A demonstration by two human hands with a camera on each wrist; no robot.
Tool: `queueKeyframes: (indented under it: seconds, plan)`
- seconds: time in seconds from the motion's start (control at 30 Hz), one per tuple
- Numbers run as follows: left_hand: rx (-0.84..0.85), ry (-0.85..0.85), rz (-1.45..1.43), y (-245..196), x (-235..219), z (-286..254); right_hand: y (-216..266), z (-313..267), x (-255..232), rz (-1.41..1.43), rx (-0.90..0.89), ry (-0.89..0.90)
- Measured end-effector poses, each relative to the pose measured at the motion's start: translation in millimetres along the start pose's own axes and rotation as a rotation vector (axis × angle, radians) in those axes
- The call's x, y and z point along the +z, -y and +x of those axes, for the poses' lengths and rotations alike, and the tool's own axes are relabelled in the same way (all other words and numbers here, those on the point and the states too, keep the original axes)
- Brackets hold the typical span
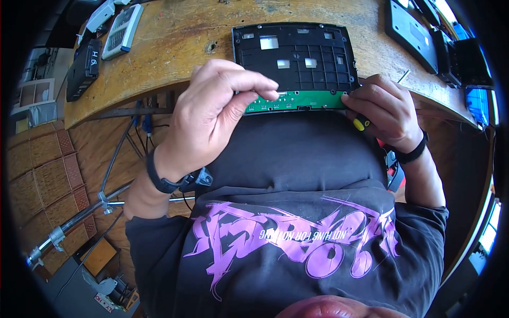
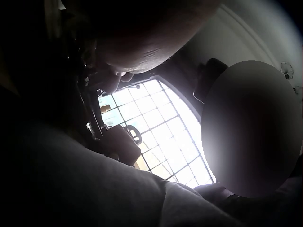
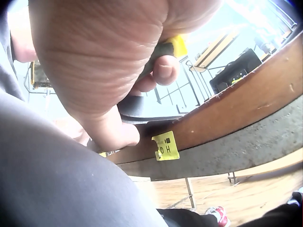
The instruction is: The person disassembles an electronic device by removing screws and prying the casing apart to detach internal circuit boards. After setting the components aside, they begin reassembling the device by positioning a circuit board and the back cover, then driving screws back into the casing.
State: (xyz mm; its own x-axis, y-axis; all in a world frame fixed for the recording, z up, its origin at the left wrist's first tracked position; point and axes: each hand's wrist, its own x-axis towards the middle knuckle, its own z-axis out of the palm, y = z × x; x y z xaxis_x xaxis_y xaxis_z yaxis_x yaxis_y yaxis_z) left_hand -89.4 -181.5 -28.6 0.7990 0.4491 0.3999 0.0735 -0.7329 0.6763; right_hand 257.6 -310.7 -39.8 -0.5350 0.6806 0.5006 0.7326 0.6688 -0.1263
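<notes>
Over the near edge of the table [image 1: 175,37] lies a panel [image 1: 297,75], circuit board [image 1: 318,99] on its near side, case [image 1: 123,33] left, box [image 1: 408,37] right.

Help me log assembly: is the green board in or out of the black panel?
In: the green board sits along the near edge of the black panel.

A scuffed wooden table [image 1: 169,32] stands above wooden flooring [image 3: 251,191], a gridded window [image 2: 173,135] glaring white.

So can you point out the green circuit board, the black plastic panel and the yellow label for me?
Green circuit board [image 1: 308,98]: head view, green face, near its middle.
Black plastic panel [image 1: 297,72]: head view, ribbed face, near its middle.
Yellow label [image 3: 167,146]: right wrist view, printed face.
</notes>
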Motion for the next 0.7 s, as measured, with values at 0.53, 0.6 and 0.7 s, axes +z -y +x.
queueKeyframes:
  seconds: [0.53, 0.6, 0.7]
  plan:
    - [0.017, -0.111, 0.059, -5.2, 10.6, -0.9, -3.8, -5.6, 0.5, 0.012, 0.011, -0.003]
    - [-0.028, -0.096, 0.013, -7.1, 12.0, -2.4, -3.4, -6.2, 0.5, 0.006, 0.014, -0.01]
    - [0.122, 0.003, 0.229, -7.4, 3.5, 3.5, -3.1, -6.1, 1.5, 0.003, 0.018, -0.019]
